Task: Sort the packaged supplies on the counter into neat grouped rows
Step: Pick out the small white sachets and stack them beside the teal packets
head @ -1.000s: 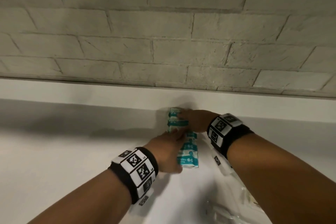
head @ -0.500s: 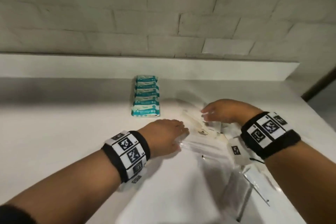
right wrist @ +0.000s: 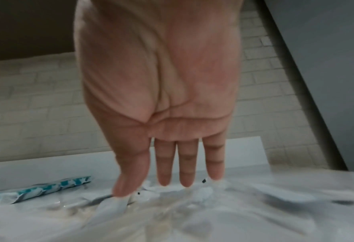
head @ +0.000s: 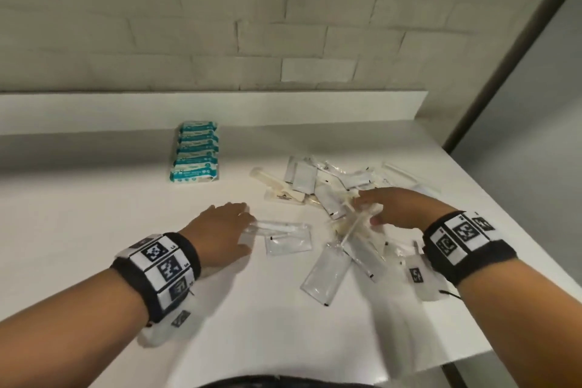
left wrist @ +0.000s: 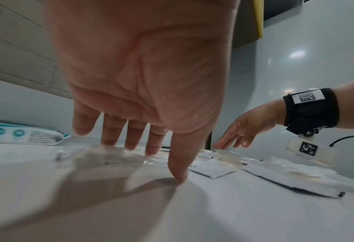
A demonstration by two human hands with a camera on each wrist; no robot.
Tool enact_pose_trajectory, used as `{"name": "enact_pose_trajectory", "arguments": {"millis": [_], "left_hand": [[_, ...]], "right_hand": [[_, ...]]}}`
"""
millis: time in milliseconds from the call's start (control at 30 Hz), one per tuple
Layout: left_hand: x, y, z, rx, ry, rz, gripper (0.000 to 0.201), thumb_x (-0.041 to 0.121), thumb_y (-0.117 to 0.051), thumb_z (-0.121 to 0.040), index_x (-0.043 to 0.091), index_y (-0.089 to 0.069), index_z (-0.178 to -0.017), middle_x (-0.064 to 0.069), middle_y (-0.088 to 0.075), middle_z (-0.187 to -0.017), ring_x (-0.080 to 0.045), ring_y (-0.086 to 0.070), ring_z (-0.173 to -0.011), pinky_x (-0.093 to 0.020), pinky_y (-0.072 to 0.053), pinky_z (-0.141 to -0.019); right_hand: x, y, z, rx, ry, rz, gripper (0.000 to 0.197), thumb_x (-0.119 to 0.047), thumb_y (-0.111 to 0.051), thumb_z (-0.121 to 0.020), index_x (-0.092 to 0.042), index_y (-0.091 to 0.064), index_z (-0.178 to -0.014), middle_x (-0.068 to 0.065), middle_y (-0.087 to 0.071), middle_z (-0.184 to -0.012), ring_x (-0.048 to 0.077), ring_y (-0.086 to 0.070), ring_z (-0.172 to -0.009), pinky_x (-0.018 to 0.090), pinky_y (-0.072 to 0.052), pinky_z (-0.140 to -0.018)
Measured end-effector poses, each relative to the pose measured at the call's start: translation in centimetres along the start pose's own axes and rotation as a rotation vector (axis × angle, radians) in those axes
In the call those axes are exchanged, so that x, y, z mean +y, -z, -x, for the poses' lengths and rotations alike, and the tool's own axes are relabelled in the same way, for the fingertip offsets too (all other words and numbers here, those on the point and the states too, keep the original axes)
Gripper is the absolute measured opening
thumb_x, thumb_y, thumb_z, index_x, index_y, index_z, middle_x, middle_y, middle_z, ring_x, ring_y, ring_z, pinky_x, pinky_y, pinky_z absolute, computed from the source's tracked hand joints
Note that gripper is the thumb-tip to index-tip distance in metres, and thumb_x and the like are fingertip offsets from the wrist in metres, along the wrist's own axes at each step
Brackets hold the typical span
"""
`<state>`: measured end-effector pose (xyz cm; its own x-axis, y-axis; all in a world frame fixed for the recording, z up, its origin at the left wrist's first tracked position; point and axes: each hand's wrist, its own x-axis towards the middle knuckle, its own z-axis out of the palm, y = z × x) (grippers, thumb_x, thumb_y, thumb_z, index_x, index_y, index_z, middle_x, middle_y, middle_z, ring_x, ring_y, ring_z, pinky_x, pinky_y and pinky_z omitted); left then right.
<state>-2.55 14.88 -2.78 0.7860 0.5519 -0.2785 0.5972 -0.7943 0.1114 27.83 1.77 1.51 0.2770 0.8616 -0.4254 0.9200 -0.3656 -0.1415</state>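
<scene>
Packaged supplies are lying in two lots on the smooth white bench (head: 94,230): teal-and-white packets (head: 194,156), soft and rectangular, are sitting in a neat overlapping row running away from me toward the brick wall (head: 189,41), each long axis crosswise. To their right, a loose pile of clear crinkly sachets (head: 327,198) is pointing every way. My left hand (head: 220,230) is resting flat, fingers straight and slightly apart, on one flat clear sachet (head: 288,238) lying crosswise. My right hand (head: 393,208) is hovering over the pile, fingers straight, holding nothing.
</scene>
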Motion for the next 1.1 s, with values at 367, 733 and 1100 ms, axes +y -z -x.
{"name": "enact_pose_trajectory", "arguments": {"millis": [367,733,1100], "left_hand": [[8.7,0.0,-2.9,0.079,0.076,0.049,0.027,0.043,-0.051,-0.090,0.022,-0.057,-0.106,0.001,-0.052,-0.107,-0.022,-0.054,-0.100,-0.030,-0.039,-0.077],[15.5,-0.9,-2.7,-0.020,0.359,0.159,0.068,0.059,-0.070,-0.069,0.022,-0.044,-0.119,0.000,-0.055,-0.116,-0.023,-0.054,-0.106,-0.033,-0.041,-0.078],[12.8,2.6,-4.8,-0.005,0.454,0.219,0.036,0.041,-0.058,-0.088,0.015,-0.057,-0.112,-0.004,-0.058,-0.118,-0.022,-0.055,-0.110,-0.030,-0.041,-0.082]], "right_hand": [[2.3,-0.8,-0.4,0.001,0.099,0.000,0.039,-0.011,-0.052,-0.090,-0.027,-0.060,-0.125,-0.004,-0.056,-0.124,0.016,-0.057,-0.107,0.030,-0.048,-0.092],[0.6,-2.5,-1.2,-0.012,0.419,0.201,0.047,-0.040,-0.070,-0.075,-0.031,-0.050,-0.116,-0.007,-0.048,-0.107,0.014,-0.049,-0.088,0.028,-0.043,-0.069],[1.2,-0.5,-6.6,-0.063,0.554,0.238,0.046,-0.031,-0.056,-0.083,-0.039,-0.051,-0.128,-0.008,-0.047,-0.117,0.012,-0.048,-0.097,0.034,-0.048,-0.086]]}}
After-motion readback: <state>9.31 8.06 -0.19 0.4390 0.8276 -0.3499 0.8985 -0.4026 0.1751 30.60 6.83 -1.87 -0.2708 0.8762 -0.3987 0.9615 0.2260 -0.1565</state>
